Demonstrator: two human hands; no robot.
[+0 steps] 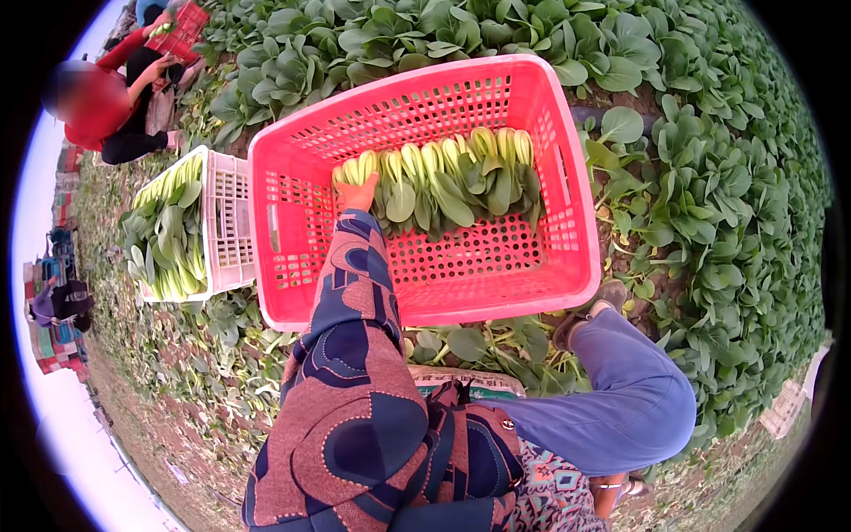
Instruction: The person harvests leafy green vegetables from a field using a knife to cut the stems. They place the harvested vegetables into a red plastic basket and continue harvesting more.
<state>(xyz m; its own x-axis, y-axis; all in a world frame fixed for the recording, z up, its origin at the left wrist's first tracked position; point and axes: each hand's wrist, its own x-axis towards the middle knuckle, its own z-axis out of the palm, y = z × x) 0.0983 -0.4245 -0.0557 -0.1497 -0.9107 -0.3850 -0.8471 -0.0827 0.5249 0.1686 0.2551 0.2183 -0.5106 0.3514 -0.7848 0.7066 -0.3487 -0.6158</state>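
My left hand point(359, 194) reaches into a red plastic crate point(465, 302) and is closed around pak choi at the left end of a row. The row of pak choi point(435, 176) lies across the crate, pale stem bases toward the far wall and dark leaves toward me. Perforated floor shows on the near side of the row. Low at the right, beside my bent knee point(638, 392), is my right wrist point(606, 493) with a band on it. The right hand's fingers are hidden, so its hold cannot be made out.
A white plastic crate point(223, 219) filled with pak choi adjoins the red crate's left side. Growing pak choi point(718, 219) spreads beyond and to the right. A printed sack point(465, 379) lies near my lap. A person in red point(100, 110) crouches at upper left beside another red crate point(183, 30).
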